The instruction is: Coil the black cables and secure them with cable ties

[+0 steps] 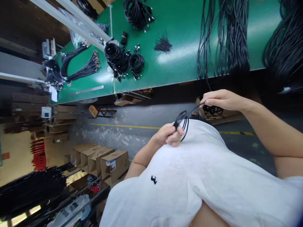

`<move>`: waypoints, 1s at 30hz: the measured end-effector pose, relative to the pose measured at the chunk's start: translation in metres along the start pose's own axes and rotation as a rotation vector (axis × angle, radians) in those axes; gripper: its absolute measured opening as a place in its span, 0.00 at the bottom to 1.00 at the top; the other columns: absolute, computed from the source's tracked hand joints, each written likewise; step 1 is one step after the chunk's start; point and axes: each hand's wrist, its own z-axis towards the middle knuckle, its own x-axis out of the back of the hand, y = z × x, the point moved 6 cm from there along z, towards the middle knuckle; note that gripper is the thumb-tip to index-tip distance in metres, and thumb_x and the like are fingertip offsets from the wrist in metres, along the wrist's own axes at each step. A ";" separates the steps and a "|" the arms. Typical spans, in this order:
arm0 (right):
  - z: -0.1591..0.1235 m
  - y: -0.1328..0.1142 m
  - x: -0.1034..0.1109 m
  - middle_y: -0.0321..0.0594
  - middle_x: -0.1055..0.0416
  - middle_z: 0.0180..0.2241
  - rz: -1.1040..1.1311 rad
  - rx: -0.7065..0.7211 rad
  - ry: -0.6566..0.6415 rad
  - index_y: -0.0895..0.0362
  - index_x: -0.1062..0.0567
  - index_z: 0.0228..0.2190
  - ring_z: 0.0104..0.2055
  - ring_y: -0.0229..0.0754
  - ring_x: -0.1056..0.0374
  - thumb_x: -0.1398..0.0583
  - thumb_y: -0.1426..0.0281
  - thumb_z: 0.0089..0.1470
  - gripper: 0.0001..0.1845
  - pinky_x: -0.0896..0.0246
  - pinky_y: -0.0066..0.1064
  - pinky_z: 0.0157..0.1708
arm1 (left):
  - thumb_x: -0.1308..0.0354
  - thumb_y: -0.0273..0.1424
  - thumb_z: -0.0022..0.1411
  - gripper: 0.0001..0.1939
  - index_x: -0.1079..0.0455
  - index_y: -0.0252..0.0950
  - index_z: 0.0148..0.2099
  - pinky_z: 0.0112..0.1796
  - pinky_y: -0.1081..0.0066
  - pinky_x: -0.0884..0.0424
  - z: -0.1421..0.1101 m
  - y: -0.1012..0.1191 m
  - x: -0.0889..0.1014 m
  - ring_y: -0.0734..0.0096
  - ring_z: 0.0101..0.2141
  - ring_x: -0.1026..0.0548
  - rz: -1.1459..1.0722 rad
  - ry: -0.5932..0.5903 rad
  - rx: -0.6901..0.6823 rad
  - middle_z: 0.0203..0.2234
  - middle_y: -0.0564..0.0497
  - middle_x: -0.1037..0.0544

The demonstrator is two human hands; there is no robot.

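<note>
as it hangs between the hands, black cable [187, 118]: thin, light, limp; loops and sags under its own weight; best taken at the connector or a short way along the lead.
left hand [169, 134]: closed, curled round the connector and a loop of lead.
right hand [222, 99]: pinched shut, thumb and fingers on the thin lead beyond the loop.
position: held up in front of a white t-shirt [189, 164], just off the counter's edge.
counter [184, 41]: green top, bearing coiled black cable bundles [115, 56] and a steel ruler [86, 90].
room: concrete floor [123, 138] with a yellow line, cardboard boxes [113, 165].
</note>
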 end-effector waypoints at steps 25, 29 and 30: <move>0.023 -0.040 -0.058 0.39 0.28 0.28 -0.436 0.132 -0.287 0.55 0.27 0.29 0.30 0.40 0.34 0.52 0.56 0.63 0.22 0.49 0.29 0.30 | 0.36 0.45 0.59 0.23 0.28 0.28 0.44 0.37 0.69 0.28 0.028 0.009 0.019 0.70 0.28 0.22 0.397 -0.061 -0.060 0.29 0.43 0.20; 0.024 -0.046 -0.053 0.38 0.30 0.27 -0.338 0.111 -0.248 0.55 0.28 0.27 0.29 0.39 0.36 0.50 0.53 0.62 0.23 0.48 0.29 0.31 | 0.34 0.43 0.57 0.22 0.27 0.28 0.42 0.24 0.75 0.34 0.029 0.003 0.013 0.76 0.20 0.29 0.211 -0.133 -0.025 0.21 0.50 0.25; 0.025 -0.048 -0.055 0.37 0.30 0.26 -0.317 0.107 -0.239 0.55 0.28 0.27 0.29 0.39 0.37 0.50 0.53 0.61 0.23 0.48 0.29 0.31 | 0.34 0.43 0.56 0.21 0.26 0.28 0.42 0.21 0.76 0.37 0.030 0.002 0.012 0.78 0.17 0.33 0.159 -0.125 -0.017 0.18 0.52 0.27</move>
